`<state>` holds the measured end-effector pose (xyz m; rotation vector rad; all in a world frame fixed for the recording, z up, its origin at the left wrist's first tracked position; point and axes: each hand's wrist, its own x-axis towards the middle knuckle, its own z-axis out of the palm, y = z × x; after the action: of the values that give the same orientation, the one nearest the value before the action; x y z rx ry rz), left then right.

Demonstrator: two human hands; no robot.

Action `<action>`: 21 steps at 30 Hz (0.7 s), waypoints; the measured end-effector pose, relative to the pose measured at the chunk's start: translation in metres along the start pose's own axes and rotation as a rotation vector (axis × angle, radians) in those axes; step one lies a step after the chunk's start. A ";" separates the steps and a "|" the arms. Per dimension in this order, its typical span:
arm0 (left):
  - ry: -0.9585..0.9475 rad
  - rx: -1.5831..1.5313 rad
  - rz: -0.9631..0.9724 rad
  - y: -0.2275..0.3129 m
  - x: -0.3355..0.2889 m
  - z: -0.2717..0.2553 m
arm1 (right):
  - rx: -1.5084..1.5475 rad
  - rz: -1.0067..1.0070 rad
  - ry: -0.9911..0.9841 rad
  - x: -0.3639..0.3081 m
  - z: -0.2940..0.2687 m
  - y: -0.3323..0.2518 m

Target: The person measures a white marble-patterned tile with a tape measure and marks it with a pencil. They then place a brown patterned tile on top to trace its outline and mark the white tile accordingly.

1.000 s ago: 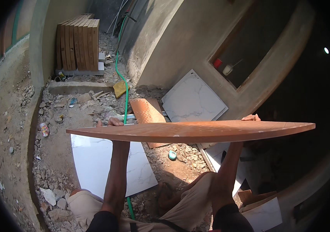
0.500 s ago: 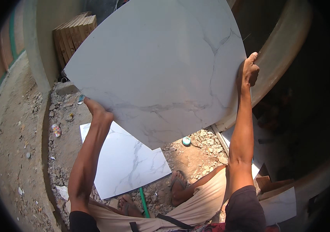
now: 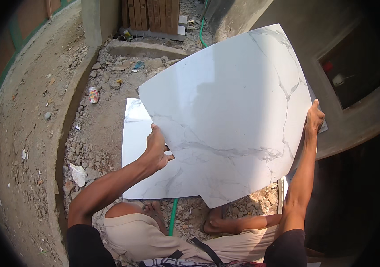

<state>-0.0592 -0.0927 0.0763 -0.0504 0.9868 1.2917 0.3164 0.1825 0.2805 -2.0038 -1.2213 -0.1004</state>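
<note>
A large white marble-patterned tile (image 3: 239,107) with grey veins is held up in front of me, tilted, with sunlight on part of its glossy face. My left hand (image 3: 156,147) grips its left edge, thumb up along the border. At the opposite edge, my right hand (image 3: 314,119) is closed round the border, its thumb pointing up; the fingers behind are partly hidden. A second marble-patterned tile (image 3: 136,147) lies on the ground below, its right part covered by the raised one.
Rubble covers the ground, with a low concrete kerb (image 3: 67,142) on the left. Stacked brown boxes (image 3: 150,15) stand at the back. A green hose (image 3: 173,216) runs near my feet, and a wall with a dark opening (image 3: 355,78) rises at right.
The raised tile and both hands now sit lower and further right in the picture, and the view has shifted. Both hands keep hold of the tile's edges.
</note>
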 end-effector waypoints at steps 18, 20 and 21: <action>-0.515 -0.002 -0.143 -0.199 0.061 -0.011 | 0.076 -0.548 -0.064 0.123 0.031 -0.066; -0.684 -0.055 -0.165 -0.207 0.057 -0.020 | 0.018 -0.585 -0.099 0.119 0.051 -0.079; -0.737 -0.100 -0.139 -0.211 0.053 -0.022 | -0.009 -0.602 -0.115 0.119 0.062 -0.082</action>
<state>0.0962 -0.1343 -0.0713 0.2608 0.2809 1.0998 0.2969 0.3284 0.3349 -1.6041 -1.8661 -0.2870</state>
